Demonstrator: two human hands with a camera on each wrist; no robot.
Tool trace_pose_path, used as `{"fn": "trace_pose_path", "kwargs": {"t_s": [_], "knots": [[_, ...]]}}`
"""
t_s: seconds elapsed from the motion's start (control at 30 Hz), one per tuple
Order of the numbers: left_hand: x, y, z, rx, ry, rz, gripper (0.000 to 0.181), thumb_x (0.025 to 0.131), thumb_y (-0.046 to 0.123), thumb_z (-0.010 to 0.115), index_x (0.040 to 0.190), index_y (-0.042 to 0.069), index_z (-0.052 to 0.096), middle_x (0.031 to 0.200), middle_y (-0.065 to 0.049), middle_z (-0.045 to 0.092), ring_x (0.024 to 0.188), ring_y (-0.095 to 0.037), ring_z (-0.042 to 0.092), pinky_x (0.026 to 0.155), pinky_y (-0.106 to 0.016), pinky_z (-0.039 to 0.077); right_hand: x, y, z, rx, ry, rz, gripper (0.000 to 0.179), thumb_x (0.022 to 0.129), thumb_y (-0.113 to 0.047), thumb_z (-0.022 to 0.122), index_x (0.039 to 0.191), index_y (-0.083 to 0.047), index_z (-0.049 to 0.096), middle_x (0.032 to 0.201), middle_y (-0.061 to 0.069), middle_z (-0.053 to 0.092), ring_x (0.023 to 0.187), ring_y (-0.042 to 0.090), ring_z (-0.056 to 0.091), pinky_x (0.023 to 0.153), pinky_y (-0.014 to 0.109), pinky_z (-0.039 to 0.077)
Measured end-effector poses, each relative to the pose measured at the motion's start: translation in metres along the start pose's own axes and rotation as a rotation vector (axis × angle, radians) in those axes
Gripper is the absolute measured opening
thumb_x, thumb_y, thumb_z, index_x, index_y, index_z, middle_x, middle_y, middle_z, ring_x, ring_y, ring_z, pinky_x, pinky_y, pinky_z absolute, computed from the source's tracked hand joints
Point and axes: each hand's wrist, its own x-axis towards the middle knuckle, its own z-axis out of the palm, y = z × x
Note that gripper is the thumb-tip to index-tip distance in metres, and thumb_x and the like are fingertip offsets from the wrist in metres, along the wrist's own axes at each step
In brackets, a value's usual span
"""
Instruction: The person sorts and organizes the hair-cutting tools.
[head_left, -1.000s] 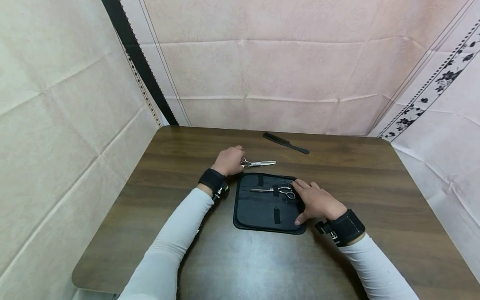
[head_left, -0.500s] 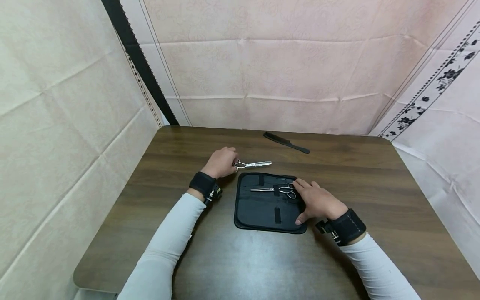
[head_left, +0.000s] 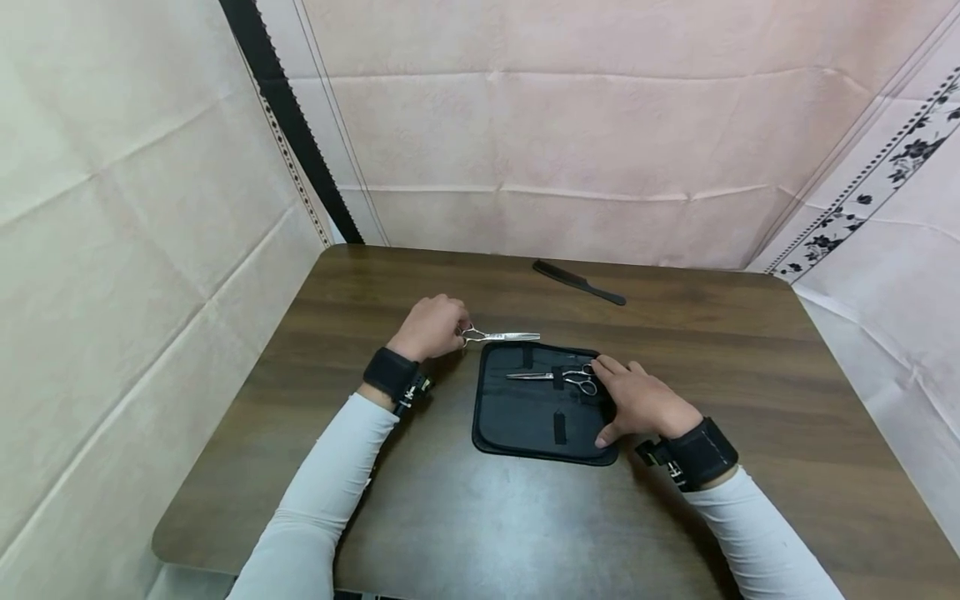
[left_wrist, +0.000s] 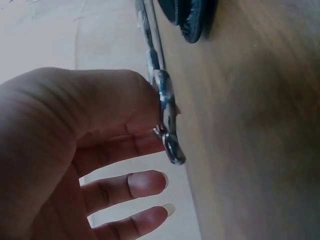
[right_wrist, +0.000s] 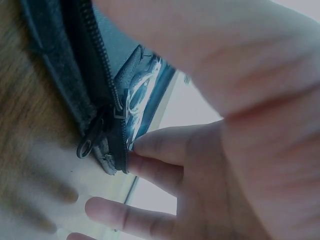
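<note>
My left hand (head_left: 431,326) pinches a pair of silver hair scissors (head_left: 512,337) by the handle end, just beyond the black case's back left corner. Their blunt-tipped blades point right; in the left wrist view the finger rings (left_wrist: 167,100) lie between thumb and index finger, with the other fingers loosely extended. The flat black zip case (head_left: 517,421) lies on the table. Another pair of scissors (head_left: 531,377) is tucked under an elastic loop in it, handles to the right. My right hand (head_left: 647,402) rests with spread, fairly straight fingers on the case's right edge, touching near those handles.
A black comb (head_left: 576,282) lies near the back of the brown wooden table (head_left: 712,358). Pale cloth (head_left: 570,133) hangs behind and at the sides. A zip pull (right_wrist: 90,137) hangs at the case's edge in the right wrist view.
The left hand has drawn the hair scissors leftward and slightly nearer, and their blades now lie level across the view. The right hand stays on the case's edge.
</note>
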Motion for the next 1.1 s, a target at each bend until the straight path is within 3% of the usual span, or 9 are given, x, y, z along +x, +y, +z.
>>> {"fn": "trace_pose_path", "kwargs": {"t_s": [0.17, 0.37, 0.57, 0.8, 1.1], "knots": [[-0.005, -0.001, -0.01, -0.005, -0.018, -0.009, 0.015, 0.087, 0.015, 0.079, 0.103, 0.014, 0.081, 0.106, -0.001, 0.074, 0.099, -0.023, 0.063, 0.087, -0.041, 0.054, -0.001, 0.002, 0.001, 0.002, 0.006, -0.001, 0.128, 0.065, -0.051, 0.097, 0.161, 0.003, 0.03, 0.167, 0.026, 0.028, 0.136, 0.048, 0.042, 0.106, 0.061, 0.046], [-0.011, -0.002, -0.017, -0.016, -0.045, -0.023, 0.011, 0.086, 0.011, 0.079, 0.096, 0.013, 0.082, 0.097, 0.0, 0.076, 0.087, -0.019, 0.062, 0.076, -0.036, 0.052, -0.002, 0.001, 0.001, 0.008, 0.007, -0.001, 0.127, 0.065, -0.051, 0.097, 0.16, 0.003, 0.032, 0.167, 0.026, 0.03, 0.134, 0.047, 0.043, 0.105, 0.061, 0.047], [-0.013, -0.002, -0.02, -0.014, -0.055, -0.024, 0.011, 0.085, 0.01, 0.077, 0.094, 0.014, 0.082, 0.095, 0.0, 0.077, 0.082, -0.017, 0.063, 0.074, -0.036, 0.053, -0.003, 0.001, 0.002, 0.008, 0.011, -0.005, 0.127, 0.065, -0.051, 0.097, 0.16, 0.003, 0.032, 0.166, 0.026, 0.03, 0.133, 0.046, 0.044, 0.105, 0.061, 0.047], [-0.017, -0.002, -0.023, -0.055, -0.091, -0.071, 0.01, 0.085, 0.007, 0.075, 0.089, 0.014, 0.082, 0.09, 0.001, 0.074, 0.076, -0.017, 0.059, 0.067, -0.032, 0.049, -0.001, 0.001, 0.001, 0.004, 0.012, -0.01, 0.128, 0.065, -0.051, 0.097, 0.16, 0.003, 0.031, 0.167, 0.025, 0.03, 0.133, 0.046, 0.044, 0.104, 0.06, 0.047], [-0.017, -0.002, -0.022, -0.05, -0.087, -0.078, 0.01, 0.084, 0.006, 0.074, 0.088, 0.013, 0.081, 0.089, 0.001, 0.074, 0.074, -0.017, 0.06, 0.067, -0.033, 0.051, 0.001, 0.001, 0.001, 0.0, 0.008, -0.01, 0.129, 0.064, -0.051, 0.097, 0.161, 0.003, 0.031, 0.167, 0.026, 0.029, 0.134, 0.047, 0.043, 0.106, 0.061, 0.046]]}}
